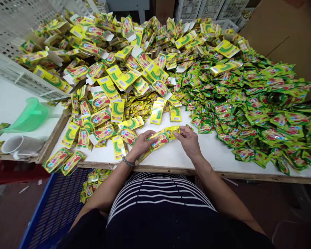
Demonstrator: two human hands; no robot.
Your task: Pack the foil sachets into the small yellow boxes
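Note:
My left hand (143,143) is wrapped round a small yellow box (159,140) with a red and green print, held tilted over the table's front edge. At the right end of the box, my right hand (188,141) pinches a small yellow packet (172,132) between thumb and fingers. The packet meets the box's end; how far it is inside cannot be made out. Just beyond my hands, yellow boxes (157,111) lie on the white table (155,157).
Boxes (126,77) are heaped at the left and back, green packets (248,103) at the right. A white crate (31,79), green scoop (31,116) and white mug (23,145) stand left. Below is a blue crate (54,204).

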